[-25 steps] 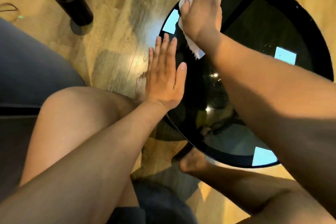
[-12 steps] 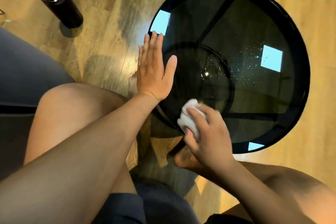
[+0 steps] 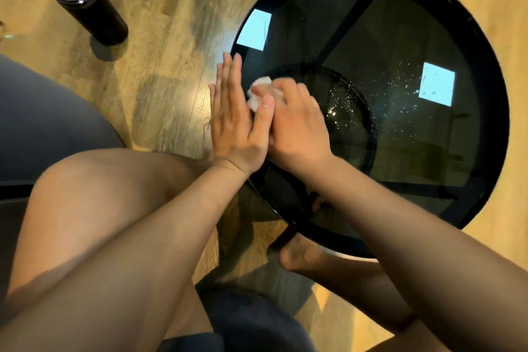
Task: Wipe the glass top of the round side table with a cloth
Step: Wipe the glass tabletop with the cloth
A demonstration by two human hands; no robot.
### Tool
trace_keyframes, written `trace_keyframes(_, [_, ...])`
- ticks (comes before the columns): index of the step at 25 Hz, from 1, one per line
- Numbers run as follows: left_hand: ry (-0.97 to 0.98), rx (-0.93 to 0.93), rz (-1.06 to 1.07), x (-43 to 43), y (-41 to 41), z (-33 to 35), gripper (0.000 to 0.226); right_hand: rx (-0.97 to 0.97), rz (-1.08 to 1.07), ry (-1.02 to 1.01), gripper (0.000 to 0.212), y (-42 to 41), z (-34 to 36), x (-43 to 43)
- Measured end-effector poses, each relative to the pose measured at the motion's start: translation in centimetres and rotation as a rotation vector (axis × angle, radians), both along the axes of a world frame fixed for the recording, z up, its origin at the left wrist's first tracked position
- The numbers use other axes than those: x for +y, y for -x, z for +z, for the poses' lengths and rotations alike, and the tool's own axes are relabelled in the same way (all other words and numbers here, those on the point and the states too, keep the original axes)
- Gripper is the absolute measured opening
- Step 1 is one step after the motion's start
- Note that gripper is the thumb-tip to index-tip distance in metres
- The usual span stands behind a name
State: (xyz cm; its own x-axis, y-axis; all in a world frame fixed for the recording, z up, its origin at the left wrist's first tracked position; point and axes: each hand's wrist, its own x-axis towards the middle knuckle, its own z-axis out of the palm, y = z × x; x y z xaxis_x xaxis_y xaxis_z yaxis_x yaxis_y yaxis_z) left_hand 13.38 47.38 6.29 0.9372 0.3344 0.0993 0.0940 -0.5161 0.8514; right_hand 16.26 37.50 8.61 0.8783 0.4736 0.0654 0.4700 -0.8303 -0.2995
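The round side table (image 3: 485, 111) has a dark glass top in a black rim and fills the upper right of the head view. My right hand (image 3: 297, 126) presses a crumpled white cloth (image 3: 257, 91) on the glass near the table's left edge. Most of the cloth is hidden under the fingers. My left hand (image 3: 237, 120) lies flat, fingers together, on the left rim, its thumb touching my right hand and the cloth. Tiny bright specks (image 3: 357, 100) dot the glass near the centre.
A black flask with a steel lid (image 3: 83, 0) stands on the wooden floor at the upper left. A dark seat cushion (image 3: 43, 123) is at the left. My bare knees and a foot (image 3: 297, 260) sit below the table's near edge.
My right hand with the cloth swept from the far edge of the glass to the near edge, then up to the left edge beside my left hand. The left hand stayed on the rim.
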Motion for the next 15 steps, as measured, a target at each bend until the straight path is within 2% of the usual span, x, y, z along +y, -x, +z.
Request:
trace_keyframes(2, [-0.024, 0.022, 0.009, -0.1, 0.0, -0.2, 0.074, -0.044, -0.025, 0.017, 0.045, -4.8, 0.1, 1.1])
trace_keyframes(4, [-0.046, 0.032, -0.015, -0.1, 0.0, -0.2, 0.074, -0.079, -0.140, 0.054, 0.048, -11.0, 0.2, 1.7])
trace_keyframes(7, [-0.109, 0.003, -0.061, 0.1, 0.0, -0.5, 0.073, 0.039, -0.324, 0.061, 0.047, -18.1, 0.6, 1.9])
trace_keyframes(11, [-0.115, 0.003, -0.057, 0.0, -0.3, -0.7, 0.070, -0.063, -0.473, 0.086, 0.049, -18.3, -0.6, 1.8])
trace_keyframes(13, [-0.125, 0.006, -0.052, -0.1, -0.2, -0.4, 0.068, -0.128, -0.417, 0.050, 0.049, -16.2, -0.2, 2.2])
trace_keyframes(15, [-0.094, -0.010, -0.050, -0.2, -0.1, 0.0, 0.067, -0.093, -0.291, 0.024, 0.050, -12.3, 0.2, 2.3])
